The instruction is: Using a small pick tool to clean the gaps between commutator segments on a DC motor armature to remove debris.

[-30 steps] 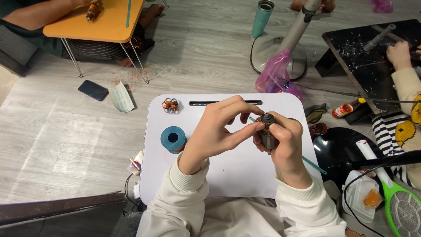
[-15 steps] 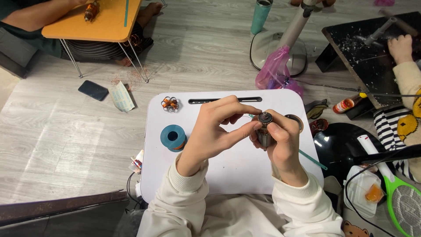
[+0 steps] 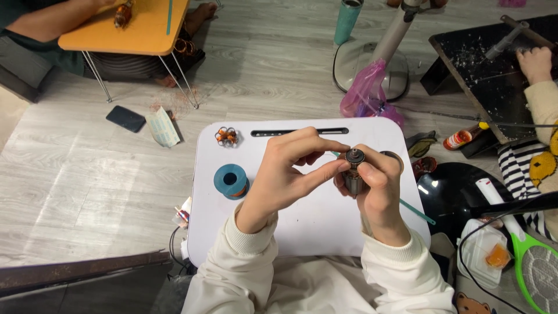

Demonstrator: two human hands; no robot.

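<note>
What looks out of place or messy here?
Pale specks litter the black board at upper right, where another person's hand works. A face mask and dark phone lie on the floor beside the white lap table. Otherwise tidy.

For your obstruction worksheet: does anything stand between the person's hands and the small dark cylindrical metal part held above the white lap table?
Nothing visible does. The right hand grips the small dark cylindrical metal part directly, and the left hand has fingertips at its top.
</note>
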